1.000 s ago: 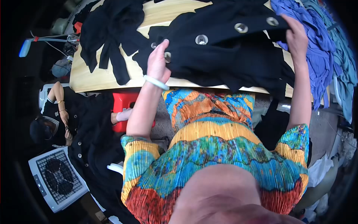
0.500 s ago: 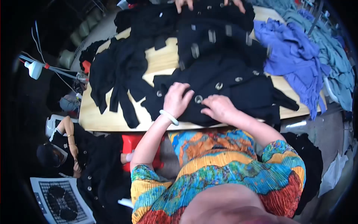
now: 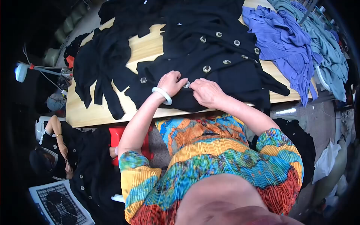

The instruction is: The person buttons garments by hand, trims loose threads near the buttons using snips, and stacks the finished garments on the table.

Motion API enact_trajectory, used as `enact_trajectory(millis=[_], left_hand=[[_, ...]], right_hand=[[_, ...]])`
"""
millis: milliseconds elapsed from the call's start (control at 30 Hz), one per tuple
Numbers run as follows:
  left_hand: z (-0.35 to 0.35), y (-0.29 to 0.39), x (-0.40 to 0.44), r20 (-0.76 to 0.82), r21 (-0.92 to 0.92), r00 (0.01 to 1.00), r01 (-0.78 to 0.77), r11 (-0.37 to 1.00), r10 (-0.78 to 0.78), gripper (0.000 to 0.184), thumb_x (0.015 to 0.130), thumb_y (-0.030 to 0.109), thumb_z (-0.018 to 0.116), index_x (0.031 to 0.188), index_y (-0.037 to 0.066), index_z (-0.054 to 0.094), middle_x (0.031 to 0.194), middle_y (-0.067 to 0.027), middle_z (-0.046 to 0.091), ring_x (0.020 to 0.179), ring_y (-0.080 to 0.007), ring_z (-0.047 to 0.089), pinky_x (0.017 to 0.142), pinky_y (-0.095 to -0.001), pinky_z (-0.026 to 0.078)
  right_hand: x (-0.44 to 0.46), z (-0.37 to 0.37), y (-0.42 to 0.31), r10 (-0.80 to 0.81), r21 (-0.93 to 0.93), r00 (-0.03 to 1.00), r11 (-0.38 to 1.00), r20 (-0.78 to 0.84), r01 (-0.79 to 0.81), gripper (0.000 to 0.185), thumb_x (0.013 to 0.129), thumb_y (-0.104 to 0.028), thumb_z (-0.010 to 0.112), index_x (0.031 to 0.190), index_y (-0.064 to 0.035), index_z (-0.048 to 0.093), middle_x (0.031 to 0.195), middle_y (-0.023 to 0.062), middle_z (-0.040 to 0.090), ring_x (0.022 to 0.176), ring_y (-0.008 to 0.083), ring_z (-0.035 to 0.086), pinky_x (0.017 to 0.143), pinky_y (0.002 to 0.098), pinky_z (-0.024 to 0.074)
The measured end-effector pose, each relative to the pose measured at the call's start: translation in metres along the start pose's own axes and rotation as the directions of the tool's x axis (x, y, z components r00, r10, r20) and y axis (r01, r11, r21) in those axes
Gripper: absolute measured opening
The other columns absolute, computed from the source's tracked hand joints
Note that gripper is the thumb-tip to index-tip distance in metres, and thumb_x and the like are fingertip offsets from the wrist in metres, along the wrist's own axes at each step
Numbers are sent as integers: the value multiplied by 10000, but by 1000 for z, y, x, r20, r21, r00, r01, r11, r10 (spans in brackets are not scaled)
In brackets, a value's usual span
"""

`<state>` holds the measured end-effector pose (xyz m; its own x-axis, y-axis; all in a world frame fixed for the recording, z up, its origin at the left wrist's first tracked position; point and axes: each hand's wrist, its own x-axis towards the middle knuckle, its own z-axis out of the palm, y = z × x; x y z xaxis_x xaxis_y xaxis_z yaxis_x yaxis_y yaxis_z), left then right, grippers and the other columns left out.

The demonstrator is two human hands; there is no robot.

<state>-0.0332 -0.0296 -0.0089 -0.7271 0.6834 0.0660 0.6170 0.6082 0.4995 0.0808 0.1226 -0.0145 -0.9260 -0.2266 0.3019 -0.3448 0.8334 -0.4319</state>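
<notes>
On the left of the wooden table (image 3: pixel 78 115), matte black cloth (image 3: pixel 103 56) trails strips nearward. Near the middle, your curled left hand (image 3: pixel 170 84) and bunched right hand (image 3: pixel 207 93) meet at a round button (image 3: pixel 186 85) on the black garment (image 3: pixel 238 82), its long axis left-to-right; whether either pinches, I cannot tell. Right lies crumpled purple fabric (image 3: pixel 279 45).

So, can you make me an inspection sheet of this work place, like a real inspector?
Surface: wooden table, largely covered, bare wood showing in gaps.
Job's things: black garment with big round buttons, spread out, slightly wrinkled.
Clutter: purple cloth and teal cloth, heaped at the right.
Hands: left hand and right hand meet around one button; exact grip unclear.
Cables: thin cord near the lamp, left.
Surroundings: another person at left, handling dark buttoned cloth.
</notes>
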Motion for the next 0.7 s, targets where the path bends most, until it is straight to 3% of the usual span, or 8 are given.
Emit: enact_trajectory(millis=[67,233,267,400,433,500,567,700], left_hand=[[0,-4,1,18,-24,999,-31,999,32,238,762,202,637,743,-22,561,702,-149,541,653,-303,551,610,-359,437],[-19,13,-3,-164,-203,979,-153,967,121,162,803,128,577,806,-23,516,770,-193,550,742,-374,552,646,-396,435],[-22,15,-2,-131,-199,987,-119,973,93,160,807,127,579,822,-18,513,761,-179,556,721,-337,564,636,-377,440],[-17,1,1,125,-331,992,9,944,34,179,810,134,594,885,-13,525,733,-116,568,655,-180,557,614,-302,446],[-17,-1,0,180,-389,983,51,920,22,210,808,114,616,958,-12,543,720,8,508,674,-42,454,597,-221,403],[-20,-2,-1,240,-393,971,102,914,-5,235,782,119,651,945,-23,557,703,10,515,641,-48,458,594,-213,412],[-14,-10,2,242,-354,970,79,932,10,257,749,143,677,901,-32,565,671,-51,540,611,-100,496,592,-249,437],[-14,3,1,182,-191,983,60,980,-25,259,728,162,697,842,-38,580,627,-92,552,588,-132,525,594,-265,454]], right_hand=[[1,-2,-4,-17,10,1000,1000,-18,17,115,741,-58,515,849,-22,533,803,130,544,812,296,552,683,396,473],[13,-15,-14,52,70,992,997,-112,-44,106,742,-59,522,843,-28,526,790,124,568,726,317,594,644,419,482],[15,-13,-12,44,83,985,996,-167,-30,111,748,-65,522,852,-25,529,779,128,582,703,331,603,620,431,482],[17,-4,-6,104,79,988,992,-109,-96,118,760,-64,500,866,-27,539,794,142,596,733,330,604,635,428,484],[15,-3,-5,121,82,988,990,-101,-113,122,760,-65,505,873,-33,538,808,138,595,735,327,602,639,427,484],[14,-1,-5,146,88,986,986,-79,-139,132,758,-67,513,886,-46,536,837,131,593,739,323,599,646,424,483],[13,1,-4,141,77,988,988,-69,-136,130,761,-68,515,888,-46,533,836,129,593,744,320,600,647,421,485],[11,-6,-5,81,74,996,994,-44,-78,133,759,-91,552,880,-37,540,829,125,598,777,306,599,664,400,487]])
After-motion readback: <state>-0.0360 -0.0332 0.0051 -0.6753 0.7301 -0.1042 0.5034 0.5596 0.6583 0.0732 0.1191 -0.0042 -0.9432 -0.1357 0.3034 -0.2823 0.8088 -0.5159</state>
